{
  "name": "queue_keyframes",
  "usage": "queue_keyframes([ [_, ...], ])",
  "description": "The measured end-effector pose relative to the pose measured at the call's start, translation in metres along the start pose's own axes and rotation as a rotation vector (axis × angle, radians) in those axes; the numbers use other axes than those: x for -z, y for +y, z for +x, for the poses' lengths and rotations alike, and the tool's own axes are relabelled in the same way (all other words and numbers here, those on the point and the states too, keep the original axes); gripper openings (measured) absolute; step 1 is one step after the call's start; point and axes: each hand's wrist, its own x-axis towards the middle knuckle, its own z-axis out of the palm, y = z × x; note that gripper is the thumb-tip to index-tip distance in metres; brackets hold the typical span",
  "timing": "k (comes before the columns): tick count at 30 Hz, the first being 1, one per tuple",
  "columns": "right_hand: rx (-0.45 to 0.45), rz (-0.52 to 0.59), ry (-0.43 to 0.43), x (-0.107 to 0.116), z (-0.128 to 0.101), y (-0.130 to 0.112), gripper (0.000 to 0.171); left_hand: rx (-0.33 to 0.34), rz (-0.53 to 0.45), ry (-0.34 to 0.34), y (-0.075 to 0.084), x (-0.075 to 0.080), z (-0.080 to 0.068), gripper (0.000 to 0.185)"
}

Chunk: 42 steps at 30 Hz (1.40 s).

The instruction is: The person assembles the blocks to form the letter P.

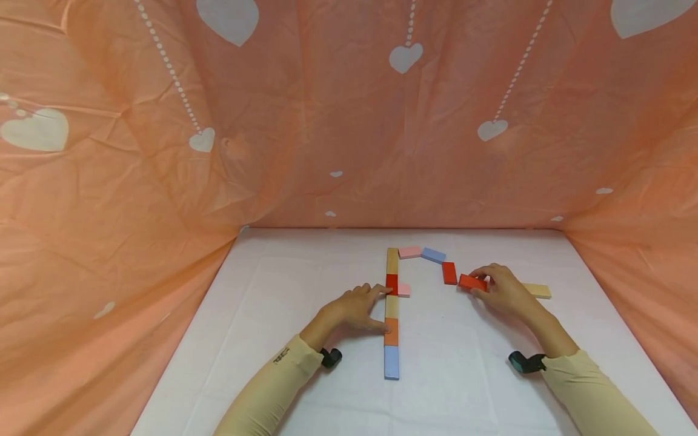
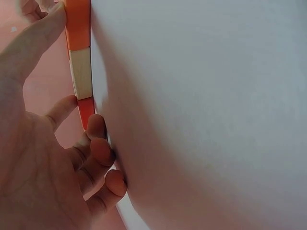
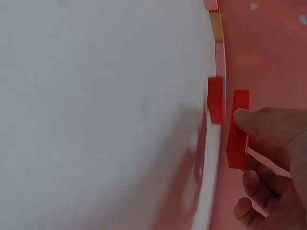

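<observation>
1. The right hand pinched a red block between thumb and fingers, just right of another red block, with open bench in front.
2. The left hand lay with fingers spread and relaxed against the straight block column, thumb at its orange block.
3. A white cloth covered the bench; peach heart-print fabric walled it.
4. The left sleeve bore small, unreadable lettering.

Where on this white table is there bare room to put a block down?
Bare table lies left of the left hand, and near the front edge between the two sleeves right of the block column. It is crowded around the arc of blocks by the right hand, which holds a red block.
</observation>
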Motion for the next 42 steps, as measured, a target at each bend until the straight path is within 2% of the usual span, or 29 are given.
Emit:
queue_keyframes([
  [13,0.073,0.014,-0.030,-0.019,0.012,-0.025,0.033,-0.010,0.012,0.005,0.000,-0.002,0.002,0.096],
  [20,0.072,0.007,-0.079,-0.029,0.019,-0.035,0.035,-0.004,0.008,0.002,-0.001,-0.003,0.003,0.096],
  [30,0.137,0.007,-0.098,-0.040,0.026,-0.046,0.032,0.003,0.004,0.002,-0.001,-0.003,0.003,0.095],
  [42,0.159,-0.012,-0.136,-0.051,0.035,-0.049,0.032,0.006,0.006,-0.002,-0.002,-0.002,0.003,0.096],
])
